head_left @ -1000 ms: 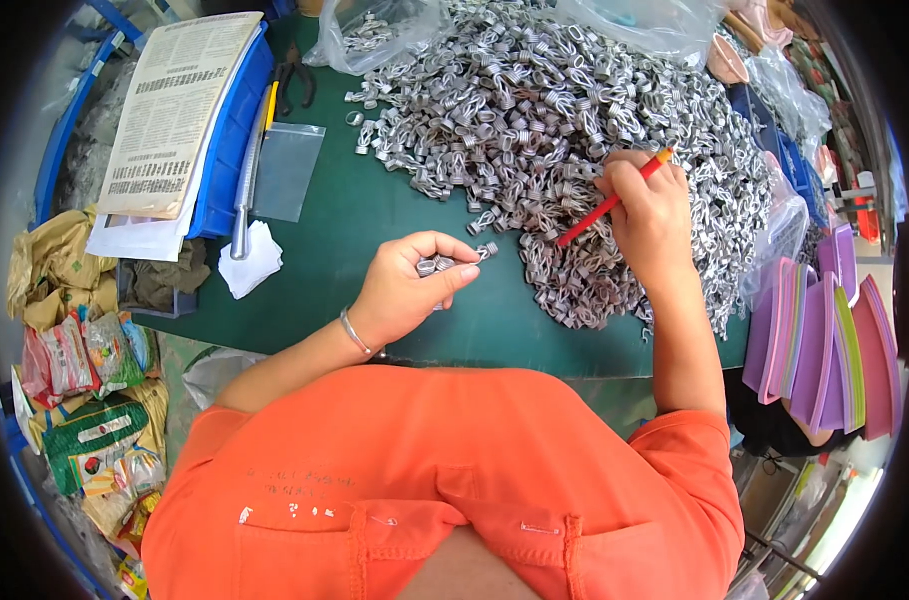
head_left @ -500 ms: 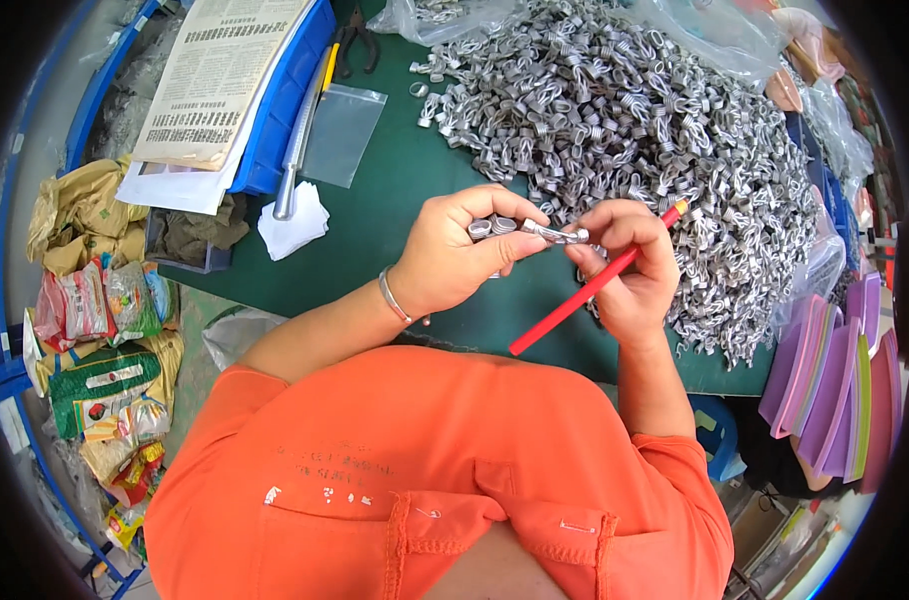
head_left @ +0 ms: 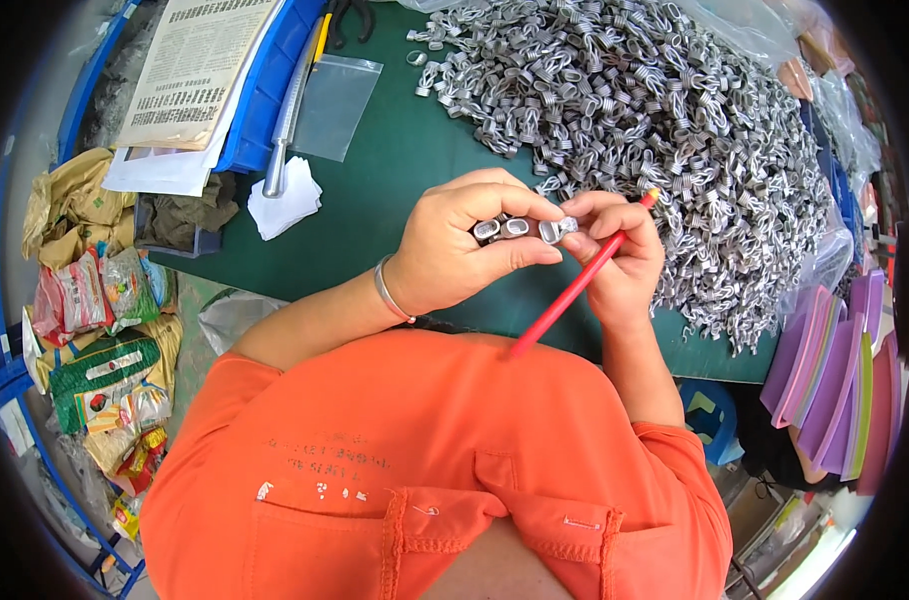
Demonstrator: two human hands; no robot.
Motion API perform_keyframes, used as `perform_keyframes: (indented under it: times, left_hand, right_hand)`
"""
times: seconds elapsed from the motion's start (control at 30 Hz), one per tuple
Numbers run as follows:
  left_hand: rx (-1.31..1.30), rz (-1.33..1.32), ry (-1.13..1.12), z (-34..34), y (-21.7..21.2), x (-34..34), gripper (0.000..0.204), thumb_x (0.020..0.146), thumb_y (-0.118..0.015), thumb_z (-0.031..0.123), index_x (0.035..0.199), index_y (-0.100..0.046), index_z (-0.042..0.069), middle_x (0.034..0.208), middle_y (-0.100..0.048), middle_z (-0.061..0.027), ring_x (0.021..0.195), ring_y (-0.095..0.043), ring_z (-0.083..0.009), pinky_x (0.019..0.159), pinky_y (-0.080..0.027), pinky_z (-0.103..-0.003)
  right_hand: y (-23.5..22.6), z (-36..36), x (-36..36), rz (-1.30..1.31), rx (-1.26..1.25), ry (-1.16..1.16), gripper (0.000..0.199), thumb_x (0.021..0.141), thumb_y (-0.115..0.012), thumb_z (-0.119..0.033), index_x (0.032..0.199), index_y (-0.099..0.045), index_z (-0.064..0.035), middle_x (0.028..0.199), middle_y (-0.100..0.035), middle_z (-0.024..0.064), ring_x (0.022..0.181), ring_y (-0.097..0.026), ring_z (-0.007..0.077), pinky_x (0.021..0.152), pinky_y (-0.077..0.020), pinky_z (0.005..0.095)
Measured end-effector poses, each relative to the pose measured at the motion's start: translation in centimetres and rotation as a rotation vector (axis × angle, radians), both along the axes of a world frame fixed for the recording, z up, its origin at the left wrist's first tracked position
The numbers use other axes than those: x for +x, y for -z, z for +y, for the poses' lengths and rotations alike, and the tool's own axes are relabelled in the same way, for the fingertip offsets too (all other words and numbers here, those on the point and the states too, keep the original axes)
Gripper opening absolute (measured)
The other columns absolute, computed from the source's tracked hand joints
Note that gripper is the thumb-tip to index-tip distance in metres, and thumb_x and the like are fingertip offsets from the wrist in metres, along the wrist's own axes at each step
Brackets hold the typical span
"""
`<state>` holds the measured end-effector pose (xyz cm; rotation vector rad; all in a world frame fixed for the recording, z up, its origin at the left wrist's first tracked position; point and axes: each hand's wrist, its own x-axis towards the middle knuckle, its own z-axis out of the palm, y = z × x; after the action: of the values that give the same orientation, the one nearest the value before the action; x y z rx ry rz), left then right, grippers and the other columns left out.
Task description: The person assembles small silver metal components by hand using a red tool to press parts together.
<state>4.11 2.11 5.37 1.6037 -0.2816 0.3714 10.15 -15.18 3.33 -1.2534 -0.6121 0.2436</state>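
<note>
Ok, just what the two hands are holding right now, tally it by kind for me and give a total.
Small metal clips, in a row in the left hand: 3 show; more may be hidden by the fingers
Red pencil, in the right hand: 1
Total: 4 things seen in hand

A green-topped table (head_left: 395, 170) spreads beneath and beyond the grip. Far to the left of it, a blue tray (head_left: 265, 100) sits under printed sheets of paper (head_left: 190, 60), with a clear plastic bag (head_left: 335, 105) and a crumpled white tissue (head_left: 285, 200) nearer. Down at the left, colourful packets (head_left: 95, 340) crowd the floor. Right of it stand purple and pink plastic trays (head_left: 835, 380) on edge. Light is even and bright.
</note>
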Motion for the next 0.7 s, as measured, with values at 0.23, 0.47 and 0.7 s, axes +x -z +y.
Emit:
perform_keyframes:
  times: [0.23,0.47,0.7]
  left_hand:
    - [-0.299,0.490,0.066,0.0,0.6,-0.7,0.019,0.079,-0.062,0.001,0.098,-0.061,-0.001,0.069,-0.057,-0.0013,0.053,-0.048,-0.0042,0.045,-0.037,-0.017]
    - [-0.261,0.588,0.035,-0.3,0.5,-0.8,0.019,0.078,-0.061,0.003,0.096,-0.061,-0.001,0.072,-0.059,-0.0021,0.053,-0.049,-0.0038,0.045,-0.038,-0.017]
    - [-0.353,0.578,0.048,-0.5,0.0,-0.7,0.017,0.078,-0.062,0.004,0.094,-0.060,-0.001,0.065,-0.056,-0.0011,0.050,-0.047,-0.0036,0.043,-0.035,-0.017]
  right_hand:
    - [-1.3,0.7,-0.4,-0.200,0.109,0.105,0.044,0.066,-0.068,0.011,0.091,-0.036,-0.0058,0.094,-0.055,0.0187,0.078,-0.058,0.0182,0.066,-0.0495,0.0279]
    - [-2.8,0.9,0.3,-0.852,-0.333,0.192,0.033,0.067,-0.068,0.004,0.078,-0.038,-0.0059,0.079,-0.060,0.0181,0.068,-0.063,0.0230,0.055,-0.0499,0.0283]
    - [-11.6,-0.2,12.9,-1.216,-0.200,0.774,0.022,0.068,-0.067,0.006,0.073,-0.049,-0.0040,0.079,-0.062,0.0079,0.065,-0.059,0.0169,0.060,-0.0469,0.0248]
